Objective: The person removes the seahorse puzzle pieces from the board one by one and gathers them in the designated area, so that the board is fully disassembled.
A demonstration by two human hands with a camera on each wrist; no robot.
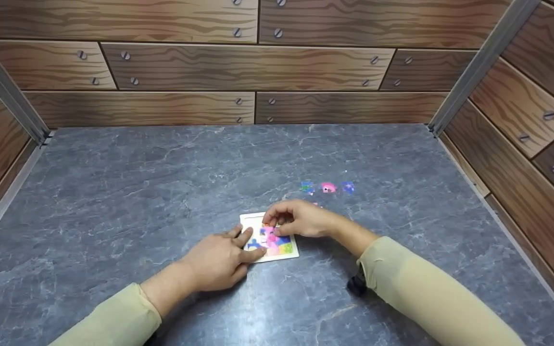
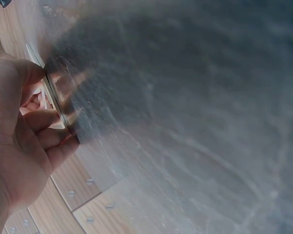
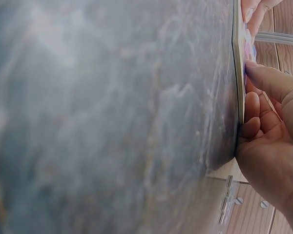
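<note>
In the head view a white jigsaw puzzle board (image 1: pixel 294 250), partly filled with pink, blue and yellow pieces, lies on the table. My left hand (image 1: pixel 217 262) rests on its left side with fingers spread, touching the frame and the laid pieces. Over the upper part is my right hand (image 1: pixel 303 220), its fingers curled and its thumb low against the picture. It seems to pinch a small puzzle piece (image 1: pixel 266 224), mostly hidden by the fingertips. The right wrist view shows the right thumb (image 3: pixel 271 80) touching the picture side and the board's edge (image 3: pixel 238 63) near the fingers.
Beyond the board lie loose puzzle pieces: a blue-green one (image 1: pixel 307 187), a pink one (image 1: pixel 328 187) and a blue-violet one (image 1: pixel 348 187). Another pink bit (image 1: pixel 315 204) shows just behind the right hand. Wood-patterned walls (image 1: pixel 248 67) enclose the grey marbled table (image 1: pixel 137 192).
</note>
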